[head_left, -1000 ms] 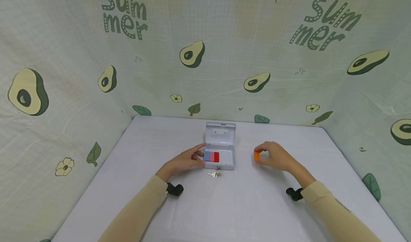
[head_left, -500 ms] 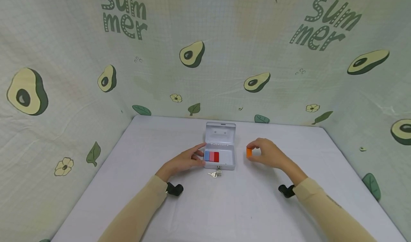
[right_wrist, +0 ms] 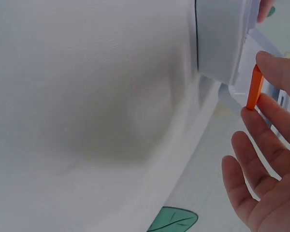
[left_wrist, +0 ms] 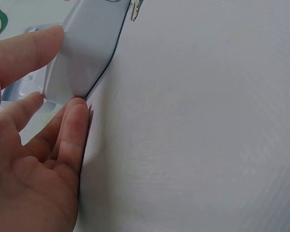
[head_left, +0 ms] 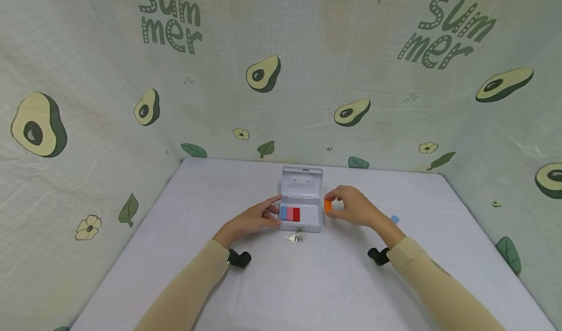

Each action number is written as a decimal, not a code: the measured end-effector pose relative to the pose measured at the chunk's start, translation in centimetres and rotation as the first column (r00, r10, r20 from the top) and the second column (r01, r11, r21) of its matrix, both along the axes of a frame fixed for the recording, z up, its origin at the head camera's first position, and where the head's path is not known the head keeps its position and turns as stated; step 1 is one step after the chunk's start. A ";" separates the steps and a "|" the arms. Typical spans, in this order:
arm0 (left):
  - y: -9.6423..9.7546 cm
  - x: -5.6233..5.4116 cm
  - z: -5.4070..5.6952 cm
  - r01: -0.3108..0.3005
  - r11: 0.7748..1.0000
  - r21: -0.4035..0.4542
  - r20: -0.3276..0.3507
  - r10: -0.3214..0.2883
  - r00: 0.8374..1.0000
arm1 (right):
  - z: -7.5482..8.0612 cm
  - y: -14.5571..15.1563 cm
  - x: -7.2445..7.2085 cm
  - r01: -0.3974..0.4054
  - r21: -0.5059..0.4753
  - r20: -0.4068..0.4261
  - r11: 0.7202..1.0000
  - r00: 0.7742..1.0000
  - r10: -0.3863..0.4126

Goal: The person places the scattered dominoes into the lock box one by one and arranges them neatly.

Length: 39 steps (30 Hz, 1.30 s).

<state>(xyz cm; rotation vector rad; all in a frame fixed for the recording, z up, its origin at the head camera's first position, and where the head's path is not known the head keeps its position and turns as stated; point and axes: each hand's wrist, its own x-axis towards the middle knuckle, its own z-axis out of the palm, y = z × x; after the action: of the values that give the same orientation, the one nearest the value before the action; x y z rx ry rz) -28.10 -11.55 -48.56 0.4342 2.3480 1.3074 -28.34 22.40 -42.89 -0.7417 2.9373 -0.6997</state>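
A small light-grey cash box (head_left: 311, 220) stands with its lid (head_left: 301, 182) raised at the back. Along the left of its inside lie a blue block (head_left: 283, 213), a pink block (head_left: 290, 214) and a red block (head_left: 296, 214). My left hand (head_left: 251, 219) touches the box's left side, its fingers fairly straight; the left wrist view shows thumb and fingertips against the wall (left_wrist: 89, 46). Just off the box's right side, my right hand (head_left: 356, 206) pinches a flat orange block (head_left: 328, 205) between thumb and fingertips. The right wrist view shows this orange block (right_wrist: 254, 88) upright.
Keys (head_left: 291, 238) hang at the lock on the box's front. A light-blue piece (head_left: 395, 219) lies on the white table (head_left: 307, 292), partly behind the right wrist. Cloth walls (head_left: 307, 43) with avocado prints enclose the back and sides.
My right hand has moved left with the orange block, up to the box's right side. The light-blue piece behind the wrist has come into sight. My left hand has stayed put.
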 end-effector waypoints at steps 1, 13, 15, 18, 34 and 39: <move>0.0 0.0 0.0 0.001 1.000 0.001 0.000 -0.001 1.000 | 0.1 -0.2 0.0 0.002 0.000 0.005 1.000 1.000 -0.002; -0.1 0.0 0.0 -0.002 1.000 0.004 0.006 0.002 1.000 | 0.3 -2.4 0.0 -0.002 -0.012 0.039 1.000 0.999 0.003; 0.0 0.0 0.0 -0.003 1.000 0.003 0.006 0.003 1.000 | 0.2 -2.6 -0.1 -0.002 -0.011 0.042 1.000 0.999 0.003; 0.0 0.0 0.0 -0.003 1.000 0.003 0.006 0.003 1.000 | 0.0 -2.9 -0.3 -0.005 -0.013 0.043 1.000 0.999 0.005; 0.1 0.0 0.0 -0.003 1.000 -0.003 0.006 0.003 1.000 | -0.6 -4.3 -0.4 -0.020 -0.031 0.051 0.999 0.998 0.022; 0.0 0.1 0.2 -0.003 1.000 0.003 0.009 0.003 1.000 | -0.7 -4.7 -0.4 -0.016 -0.027 0.056 1.000 0.998 0.018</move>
<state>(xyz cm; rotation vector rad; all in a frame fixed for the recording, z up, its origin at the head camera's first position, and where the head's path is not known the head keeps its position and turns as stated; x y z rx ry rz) -27.97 -11.52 -48.41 0.4247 2.3408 1.3112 -28.74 17.74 -43.58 -0.7356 2.8733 -0.7471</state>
